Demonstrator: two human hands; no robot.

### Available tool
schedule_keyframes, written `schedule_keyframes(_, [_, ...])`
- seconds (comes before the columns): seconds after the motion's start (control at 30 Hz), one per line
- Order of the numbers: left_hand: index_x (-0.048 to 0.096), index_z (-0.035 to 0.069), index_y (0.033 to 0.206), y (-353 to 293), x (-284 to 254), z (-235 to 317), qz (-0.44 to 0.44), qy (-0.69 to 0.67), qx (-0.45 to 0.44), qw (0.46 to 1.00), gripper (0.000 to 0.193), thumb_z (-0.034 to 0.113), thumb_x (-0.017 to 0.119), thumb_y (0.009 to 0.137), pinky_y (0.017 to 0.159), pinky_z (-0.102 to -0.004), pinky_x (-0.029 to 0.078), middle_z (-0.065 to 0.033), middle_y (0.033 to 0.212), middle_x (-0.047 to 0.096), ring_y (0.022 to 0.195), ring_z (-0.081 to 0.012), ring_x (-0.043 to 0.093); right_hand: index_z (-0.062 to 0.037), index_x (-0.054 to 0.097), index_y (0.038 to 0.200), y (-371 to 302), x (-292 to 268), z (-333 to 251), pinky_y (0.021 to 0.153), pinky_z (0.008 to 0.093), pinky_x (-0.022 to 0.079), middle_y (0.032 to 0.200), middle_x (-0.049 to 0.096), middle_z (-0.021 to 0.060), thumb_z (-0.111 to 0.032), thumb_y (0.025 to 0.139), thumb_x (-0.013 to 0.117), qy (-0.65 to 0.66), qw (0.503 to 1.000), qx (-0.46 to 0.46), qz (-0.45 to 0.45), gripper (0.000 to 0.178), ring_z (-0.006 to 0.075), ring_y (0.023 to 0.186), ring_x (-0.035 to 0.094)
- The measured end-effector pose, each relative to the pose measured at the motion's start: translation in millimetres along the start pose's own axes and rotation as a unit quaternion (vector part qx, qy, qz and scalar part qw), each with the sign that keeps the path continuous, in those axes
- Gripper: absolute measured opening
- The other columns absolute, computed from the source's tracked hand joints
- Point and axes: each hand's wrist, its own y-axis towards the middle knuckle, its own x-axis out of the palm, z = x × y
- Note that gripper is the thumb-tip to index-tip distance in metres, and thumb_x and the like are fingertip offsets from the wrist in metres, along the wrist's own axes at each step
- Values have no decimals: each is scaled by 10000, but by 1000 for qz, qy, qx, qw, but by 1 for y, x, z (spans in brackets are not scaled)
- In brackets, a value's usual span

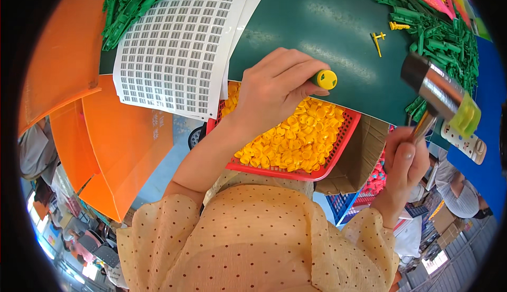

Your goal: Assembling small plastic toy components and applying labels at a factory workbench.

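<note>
My left hand pinches a small green piece with a round yellow cap on its end, near the table's front edge. Most of that piece is hidden by my fingers. My right hand is wrapped round the handle of a mallet, raised at the right. Its metal head has a black end and a see-through yellow-green end, and stands apart from the capped piece. Below my left hand, a red basket holds many small yellow caps.
Printed label sheets hang over the edge of the green table. Heaps of green plastic parts lie at the far left and right. Two yellow pieces lie near the right heap. A cardboard box is beside the basket; orange panels stand left.
</note>
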Motion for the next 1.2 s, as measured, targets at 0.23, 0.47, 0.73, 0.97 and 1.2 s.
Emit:
schedule_keyframes(0.23, [644,37,965,-4,-3,19,4,-121,-136,983,275,39,753,712,631,-274,518,-60,873,640,779,-167,620,-5,575,1046,61,35,43,580,217,391,755,568,14,-166,921,579,-157,984,54,58,204,73,654,506])
schedule_keyframes(0.47, [493,17,1056,-1,-22,36,59,-506,-337,792,272,24,659,840,808,-304,571,-131,1065,592,972,-178,612,-2,602,1022,59,45,26,789,311,458,954,595,111,-28,781,656,-25,982,-177,68,248,202,878,581])
schedule_keyframes(0.73, [534,6,1015,-16,-3,42,-2,-469,-248,848,257,-46,667,802,867,-305,509,-136,1100,567,1033,-201,577,-39,598,1086,25,57,17,703,283,428,913,613,57,-103,701,759,196,979,-62,-7,422,168,786,541])
schedule_keyframes(0.97, [619,32,943,-19,-1,35,-72,-254,-195,944,134,36,664,817,839,-300,476,-102,1048,614,973,-204,597,21,584,1128,-25,-46,24,607,234,388,806,546,5,-35,739,690,-131,976,127,-121,406,83,673,479])
schedule_keyframes(1.2, [621,35,912,-17,-4,35,-81,-230,-195,950,110,9,655,811,808,-297,469,-94,1004,630,929,-210,603,-18,603,1120,6,-53,57,690,235,424,797,575,36,-60,831,632,-143,983,54,100,294,95,732,514])
